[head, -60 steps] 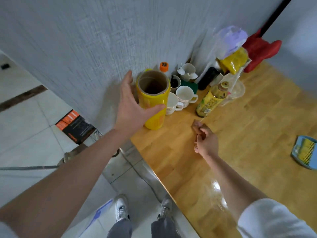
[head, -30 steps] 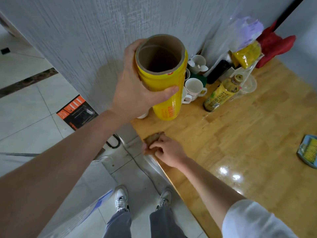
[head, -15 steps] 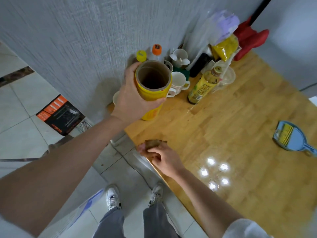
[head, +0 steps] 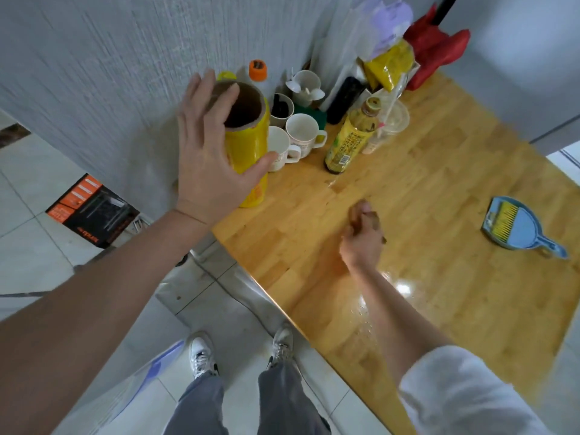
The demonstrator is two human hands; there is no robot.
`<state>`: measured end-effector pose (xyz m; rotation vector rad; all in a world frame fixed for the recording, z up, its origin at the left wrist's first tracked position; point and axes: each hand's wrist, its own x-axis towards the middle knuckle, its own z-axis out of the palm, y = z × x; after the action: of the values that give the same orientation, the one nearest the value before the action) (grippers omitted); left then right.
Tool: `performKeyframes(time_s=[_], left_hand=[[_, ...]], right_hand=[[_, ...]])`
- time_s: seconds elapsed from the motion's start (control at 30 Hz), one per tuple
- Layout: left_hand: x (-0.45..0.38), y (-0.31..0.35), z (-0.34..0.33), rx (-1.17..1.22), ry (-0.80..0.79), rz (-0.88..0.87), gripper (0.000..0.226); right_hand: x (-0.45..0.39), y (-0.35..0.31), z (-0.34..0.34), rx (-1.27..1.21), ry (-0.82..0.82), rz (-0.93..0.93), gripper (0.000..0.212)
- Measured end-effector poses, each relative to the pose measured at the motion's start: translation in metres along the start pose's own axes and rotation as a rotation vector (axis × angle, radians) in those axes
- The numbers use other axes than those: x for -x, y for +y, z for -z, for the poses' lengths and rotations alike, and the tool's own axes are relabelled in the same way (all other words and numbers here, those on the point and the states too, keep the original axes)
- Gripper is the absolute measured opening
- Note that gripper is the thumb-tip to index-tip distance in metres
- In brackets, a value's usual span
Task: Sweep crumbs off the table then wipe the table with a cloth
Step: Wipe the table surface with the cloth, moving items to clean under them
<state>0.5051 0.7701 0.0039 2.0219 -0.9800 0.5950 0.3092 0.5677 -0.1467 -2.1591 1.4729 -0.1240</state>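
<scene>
On the wooden table (head: 439,293), my right hand (head: 361,237) is closed on a small brown cloth (head: 356,221), pressed to the surface a little in from the near edge. Most of the cloth is hidden in my fist. My left hand (head: 210,158) is spread with straight fingers around a tall yellow roll with a cardboard core (head: 251,142). The roll stands upright at the table's left corner, next to the wall. A blue dustpan with a yellow-bristled brush (head: 518,227) lies on the table to the right, well apart from both hands.
Against the wall behind the roll stand white mugs (head: 301,130), a yellow-labelled bottle (head: 348,139), a clear plastic cup, bags and a red object (head: 436,48). The table's near edge runs diagonally above the tiled floor and my shoes. A black and orange box (head: 91,211) lies on the floor.
The yellow roll, lifted a second ago, now stands on the table and my left hand's fingers have spread. My right hand with the cloth moved from the table's edge inward to the right.
</scene>
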Motion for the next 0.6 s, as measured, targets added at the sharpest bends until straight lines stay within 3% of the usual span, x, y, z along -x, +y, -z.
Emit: performKeyframes(time_s=[0.07,0.13,0.2,0.27,0.33,0.4,0.5,0.53,0.6], left_hand=[[0.007,0.015,-0.008,-0.007,0.018,-0.160,0.063],[0.024,0.031,-0.019,0.047,-0.103,-0.275,0.048],[0.049,0.041,-0.032,0.112,-0.390,-0.310,0.035],[0.075,0.046,-0.047,0.070,-0.802,-0.140,0.037],[0.099,0.045,-0.061,-0.120,-1.129,0.126,0.047],[0.121,0.044,-0.070,-0.206,-1.286,0.276,0.051],[0.142,0.048,-0.077,-0.291,-1.341,0.296,0.053],[0.146,0.051,-0.080,-0.321,-1.341,0.291,0.056],[0.149,0.054,-0.084,-0.353,-1.354,0.304,0.063]], right_hand=[[0.023,-0.030,-0.028,0.050,-0.122,0.223,0.040],[0.057,-0.034,-0.044,0.098,-0.271,0.502,0.042],[0.082,-0.008,-0.036,0.096,-0.418,0.687,0.041],[0.083,0.035,-0.004,0.030,-0.429,0.704,0.040],[0.062,0.086,0.043,-0.037,-0.286,0.576,0.043],[0.029,0.144,0.088,-0.083,-0.074,0.277,0.050],[-0.005,0.192,0.117,-0.097,0.167,-0.388,0.045],[-0.005,0.186,0.111,-0.069,0.184,-0.504,0.042],[0.015,0.149,0.087,-0.032,0.137,-0.429,0.040]])
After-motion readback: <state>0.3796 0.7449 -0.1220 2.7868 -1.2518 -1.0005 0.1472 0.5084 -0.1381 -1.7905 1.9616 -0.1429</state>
